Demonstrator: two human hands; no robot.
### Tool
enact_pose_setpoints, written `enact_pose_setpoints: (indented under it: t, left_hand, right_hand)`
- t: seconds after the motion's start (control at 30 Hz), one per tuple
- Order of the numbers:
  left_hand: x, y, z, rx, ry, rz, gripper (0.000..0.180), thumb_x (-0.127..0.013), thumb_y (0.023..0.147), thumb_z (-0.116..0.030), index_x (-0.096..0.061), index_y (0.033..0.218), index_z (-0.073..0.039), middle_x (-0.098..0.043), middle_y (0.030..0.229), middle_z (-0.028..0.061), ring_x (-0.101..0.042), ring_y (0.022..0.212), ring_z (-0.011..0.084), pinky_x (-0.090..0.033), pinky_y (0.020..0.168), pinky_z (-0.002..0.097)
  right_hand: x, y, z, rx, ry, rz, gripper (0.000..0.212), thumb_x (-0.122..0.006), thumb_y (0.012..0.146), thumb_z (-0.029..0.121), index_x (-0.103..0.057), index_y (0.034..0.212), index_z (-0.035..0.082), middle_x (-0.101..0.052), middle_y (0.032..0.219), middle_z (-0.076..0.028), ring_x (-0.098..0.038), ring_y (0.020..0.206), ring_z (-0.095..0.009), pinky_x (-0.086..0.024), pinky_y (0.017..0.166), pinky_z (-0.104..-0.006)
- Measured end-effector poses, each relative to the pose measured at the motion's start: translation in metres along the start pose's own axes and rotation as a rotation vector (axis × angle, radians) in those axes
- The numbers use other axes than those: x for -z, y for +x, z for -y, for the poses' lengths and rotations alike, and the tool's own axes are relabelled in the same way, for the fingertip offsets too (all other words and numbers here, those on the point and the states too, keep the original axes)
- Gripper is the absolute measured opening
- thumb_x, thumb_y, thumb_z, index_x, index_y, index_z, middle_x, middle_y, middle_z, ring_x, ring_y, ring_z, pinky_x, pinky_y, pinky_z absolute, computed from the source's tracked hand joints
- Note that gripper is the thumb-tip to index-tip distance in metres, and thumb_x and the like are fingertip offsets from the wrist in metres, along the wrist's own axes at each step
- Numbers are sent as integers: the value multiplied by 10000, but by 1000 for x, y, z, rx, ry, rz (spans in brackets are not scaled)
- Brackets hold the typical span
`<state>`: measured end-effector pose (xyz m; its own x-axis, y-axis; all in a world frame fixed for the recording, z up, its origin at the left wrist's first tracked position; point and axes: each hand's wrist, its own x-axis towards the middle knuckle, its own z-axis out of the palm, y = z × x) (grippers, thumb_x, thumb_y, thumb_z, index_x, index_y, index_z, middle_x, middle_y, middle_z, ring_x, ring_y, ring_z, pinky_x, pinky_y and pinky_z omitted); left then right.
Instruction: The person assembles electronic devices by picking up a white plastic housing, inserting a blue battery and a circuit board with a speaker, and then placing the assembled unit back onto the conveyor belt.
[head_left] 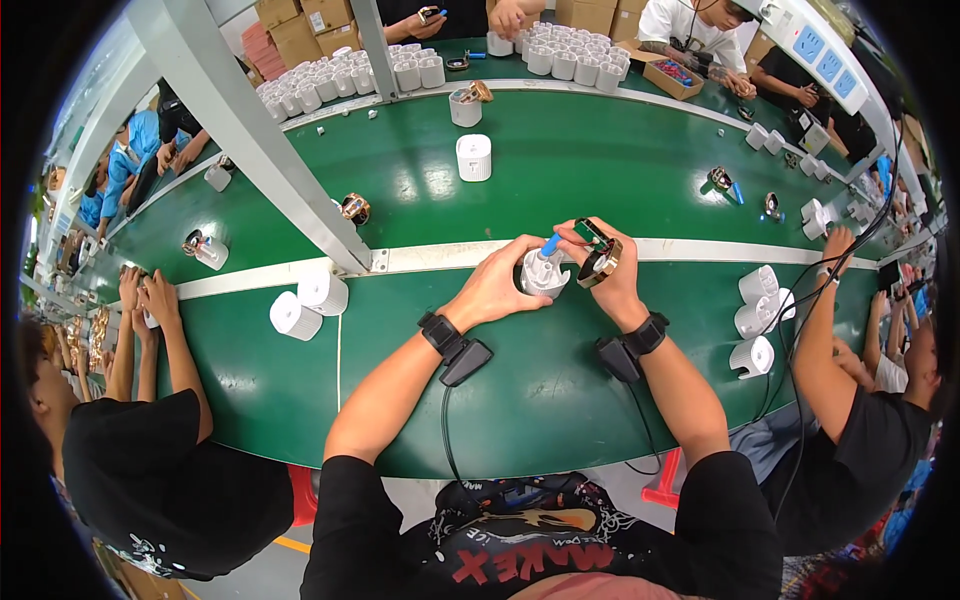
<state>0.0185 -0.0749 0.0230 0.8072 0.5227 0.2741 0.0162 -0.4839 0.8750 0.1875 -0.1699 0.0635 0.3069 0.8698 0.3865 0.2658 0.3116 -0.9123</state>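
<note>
My left hand [488, 288] is wrapped round a white plastic housing [541, 281], whose open top faces up and shows inner ribs. Fingers of my right hand [619, 285] pinch a blue cylindrical battery [550, 245] at the housing's mouth; its lower end is hidden there. Also in that hand is a gold-rimmed round part [600, 264] with a small green circuit board [591, 234] and thin wires. Both hands are close together above the green bench, near its pale dividing rail.
White housings [296, 315] stand left of my arms, and several more [757, 318] to the right. A metal post [270, 150] slants down to the rail [440, 257]. Beyond lies a green belt [400, 170] carrying housings and gold parts. Black cables [450, 430] trail from my wrists; co-workers sit on both sides.
</note>
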Motion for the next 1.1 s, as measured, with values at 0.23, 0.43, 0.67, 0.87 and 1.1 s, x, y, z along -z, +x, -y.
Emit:
enact_pose_setpoints:
  t: [0.23, 0.43, 0.67, 0.87, 1.1]
  left_hand:
    - [2, -1, -8, 10, 16, 0, 699, -848, 623, -168, -530, 1237, -62, -632, 1173, 143, -624, 1091, 304, -496, 946, 389]
    - [2, -1, -7, -19, 8, 15, 678, -843, 628, -161, -545, 1226, -44, -643, 1149, 134, -635, 1076, 284, -501, 941, 381]
    - [1, -2, -3, -43, -29, 19, 666, -826, 640, -168, -557, 1236, -41, -649, 1151, 132, -641, 1068, 273, -498, 956, 376]
    - [2, -2, -6, -75, 10, 8, 680, -813, 647, -178, -558, 1263, -46, -644, 1186, 139, -637, 1083, 275, -491, 977, 378]
    - [3, -3, -10, -51, 51, 8, 692, -808, 649, -185, -551, 1277, -50, -634, 1217, 150, -623, 1117, 291, -481, 994, 384]
  right_hand:
    - [-1, 0, -2, 181, -163, 49, 211, -717, 805, -79, -703, 1012, -35, -702, 1021, -100, -672, 912, -165, -562, 809, -277]
    - [7, 3, -11, 210, -134, 101, 203, -699, 802, -87, -733, 984, -5, -704, 1030, -114, -669, 923, -179, -555, 812, -291]
    - [21, 11, -10, 283, -220, 159, 91, -626, 853, -47, -705, 893, -29, -682, 895, -90, -619, 810, -146, -509, 705, -299]
    - [27, 10, -1, -12, -207, 162, 173, -564, 918, 62, -660, 852, -67, -621, 751, -60, -516, 670, -114, -421, 600, -293]
    - [17, 9, 10, -55, -136, 121, 241, -565, 924, 97, -609, 761, -74, -568, 687, -19, -464, 662, -70, -370, 587, -254]
